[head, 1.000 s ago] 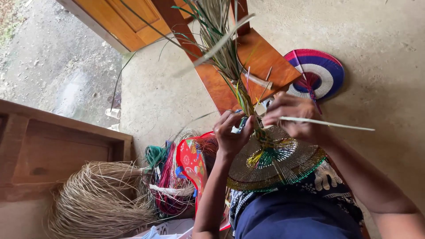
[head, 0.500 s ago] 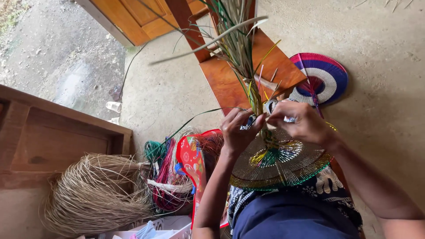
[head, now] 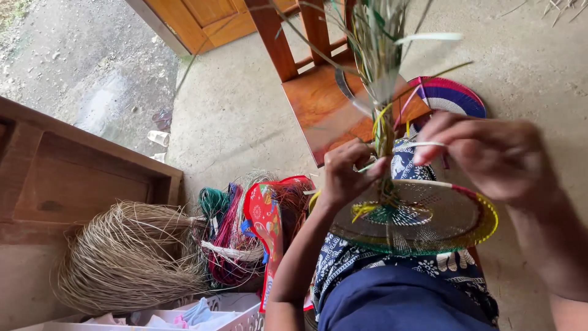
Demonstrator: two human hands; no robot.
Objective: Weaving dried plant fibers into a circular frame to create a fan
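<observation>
Pinching tight at the neck of the work, the left hand (head: 346, 175) grips the woven fan (head: 416, 217) right where its bundle of loose strands (head: 380, 67) rises from the disc. The fan sits flat over the person's lap, its rim edged in green, yellow and red. The right hand (head: 490, 156) hovers just above the disc, fingers closed on a single pale strip (head: 425, 144) that runs toward the bundle. Beyond the hands, a finished fan (head: 453, 97) in purple, white and pink lies on the concrete floor (head: 233, 122), beside a wooden chair (head: 318, 98). Off to the left, a heap of straw-coloured fibre (head: 128, 257) rests next to coloured fibre bundles (head: 226, 239) and a red bag (head: 266, 224).
</observation>
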